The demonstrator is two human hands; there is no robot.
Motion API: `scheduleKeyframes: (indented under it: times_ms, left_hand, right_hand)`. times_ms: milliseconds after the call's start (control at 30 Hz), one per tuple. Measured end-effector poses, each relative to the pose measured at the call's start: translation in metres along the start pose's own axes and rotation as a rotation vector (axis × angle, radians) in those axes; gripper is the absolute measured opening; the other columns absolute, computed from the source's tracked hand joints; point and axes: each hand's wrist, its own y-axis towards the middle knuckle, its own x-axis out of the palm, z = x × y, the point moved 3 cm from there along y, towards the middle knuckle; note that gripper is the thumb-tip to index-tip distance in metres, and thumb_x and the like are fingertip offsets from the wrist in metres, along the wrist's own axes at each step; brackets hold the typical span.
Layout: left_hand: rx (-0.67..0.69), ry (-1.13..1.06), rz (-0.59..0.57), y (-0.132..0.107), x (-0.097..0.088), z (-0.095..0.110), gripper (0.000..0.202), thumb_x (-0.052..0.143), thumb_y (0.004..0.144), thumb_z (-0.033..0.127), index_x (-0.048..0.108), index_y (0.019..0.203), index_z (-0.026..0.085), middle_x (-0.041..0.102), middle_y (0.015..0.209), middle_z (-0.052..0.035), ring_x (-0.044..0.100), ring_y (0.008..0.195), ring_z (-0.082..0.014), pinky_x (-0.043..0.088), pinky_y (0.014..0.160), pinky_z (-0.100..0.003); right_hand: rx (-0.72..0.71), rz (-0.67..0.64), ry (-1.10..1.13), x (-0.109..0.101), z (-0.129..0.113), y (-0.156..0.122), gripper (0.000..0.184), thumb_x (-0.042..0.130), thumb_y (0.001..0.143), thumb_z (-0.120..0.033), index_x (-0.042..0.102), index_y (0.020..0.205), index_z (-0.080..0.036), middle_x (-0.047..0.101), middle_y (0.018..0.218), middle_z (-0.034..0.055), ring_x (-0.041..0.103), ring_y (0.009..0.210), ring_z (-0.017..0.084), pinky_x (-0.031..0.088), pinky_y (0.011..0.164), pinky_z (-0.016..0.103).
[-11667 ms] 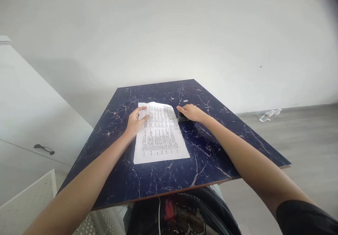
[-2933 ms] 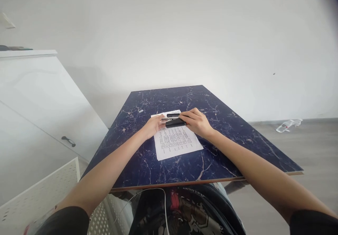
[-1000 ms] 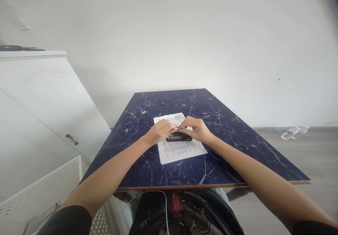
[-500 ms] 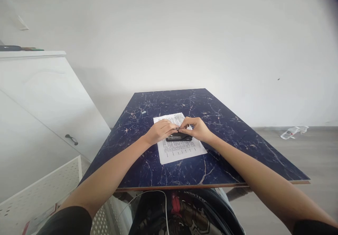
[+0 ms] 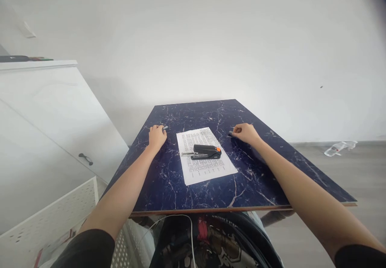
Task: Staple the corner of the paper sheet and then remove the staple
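A black stapler with an orange button lies on printed sheets of paper, its metal staple tray sticking out to the left. Left of the paper, my left hand has its fingers closed at a small grey strip that looks like a row of staples. My right hand is low over the table to the right of the paper. Its thumb and fingers pinch a small dark piece, too small to name. Neither hand touches the stapler.
The dark blue marbled table has its front edge close to my body. A white cabinet stands at the left, with a white perforated basket below. Clear plastic packaging lies on the floor at right. A white cable hangs over my lap.
Both hands have come off the stapler and moved apart. My left hand has gone left to the grey strip; my right has gone right with the small dark piece. The stapler now shows fully.
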Motion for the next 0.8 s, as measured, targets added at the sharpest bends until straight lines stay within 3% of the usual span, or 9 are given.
scheduleKeyframes:
  times_ms: [133, 300, 500, 667, 800]
  left_hand:
    - [0.004, -0.016, -0.119, 0.002, 0.016, -0.008, 0.044, 0.053, 0.096, 0.024, 0.061, 0.139, 0.018, 0.051, 0.152, -0.0213, 0.044, 0.141, -0.0424, 0.037, 0.113, -0.059]
    - [0.031, 0.014, -0.121, 0.004, 0.017, -0.006, 0.031, 0.052, 0.096, 0.023, 0.067, 0.123, 0.018, 0.055, 0.142, -0.0213, 0.052, 0.133, -0.0401, 0.043, 0.108, -0.055]
    - [0.151, -0.032, -0.107, 0.006, 0.015, -0.002, 0.028, 0.053, 0.093, 0.013, 0.063, 0.118, 0.019, 0.067, 0.116, -0.016, 0.063, 0.112, -0.0309, 0.047, 0.102, -0.043]
    - [0.207, 0.013, -0.129, 0.006, 0.014, 0.002, 0.039, 0.052, 0.095, 0.013, 0.065, 0.131, 0.017, 0.069, 0.119, -0.0166, 0.062, 0.115, -0.0318, 0.046, 0.104, -0.043]
    - [0.232, 0.092, -0.187, 0.005, 0.015, 0.006, 0.029, 0.051, 0.097, 0.015, 0.074, 0.114, 0.016, 0.067, 0.115, -0.0167, 0.065, 0.109, -0.03, 0.048, 0.101, -0.04]
  right_hand:
    - [0.088, 0.048, -0.066, 0.0, 0.025, 0.01, 0.01, 0.068, 0.072, -0.02, 0.077, 0.074, -0.021, 0.075, 0.073, 0.0046, 0.073, 0.08, 0.025, 0.054, 0.087, 0.035]
    - [0.122, 0.098, -0.034, 0.002, 0.035, 0.014, 0.039, 0.059, 0.073, -0.014, 0.082, 0.105, -0.017, 0.078, 0.08, 0.0052, 0.072, 0.079, 0.024, 0.054, 0.092, 0.036]
    - [0.215, 0.144, 0.1, 0.004, 0.043, 0.012, 0.031, 0.061, 0.077, -0.019, 0.081, 0.101, -0.015, 0.079, 0.081, 0.0078, 0.073, 0.081, 0.023, 0.054, 0.089, 0.034]
    - [0.197, 0.101, 0.296, 0.013, 0.047, 0.014, 0.03, 0.066, 0.078, -0.027, 0.078, 0.104, -0.019, 0.081, 0.092, 0.007, 0.075, 0.091, 0.025, 0.055, 0.091, 0.035]
    - [0.157, 0.106, 0.265, 0.013, 0.045, 0.016, 0.029, 0.068, 0.076, -0.024, 0.078, 0.102, -0.019, 0.081, 0.1, 0.0073, 0.075, 0.101, 0.027, 0.054, 0.099, 0.04]
